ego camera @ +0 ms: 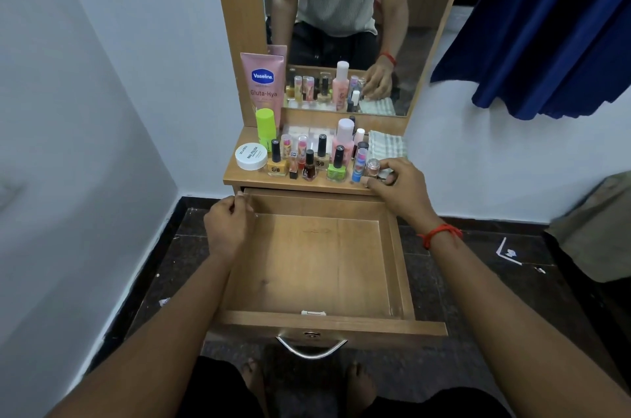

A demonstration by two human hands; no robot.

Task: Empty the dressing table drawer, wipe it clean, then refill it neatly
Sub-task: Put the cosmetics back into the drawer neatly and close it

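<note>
The left hand (227, 229) grips the side wall of the smooth wooden drawer (317, 264). The right hand's (399, 192) grip pinches a small round glass bottle (373, 169). A pink tube (262, 86) reads "Vaseline".

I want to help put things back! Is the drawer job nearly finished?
Emptying looks done: the drawer is bare and the bottles stand on the tabletop. In hand: the right hand pinches a small round bottle; the left hand is at the drawer's left edge. Wiping can't be confirmed; the striped cloth lies folded on top. Refilling remains.
</note>
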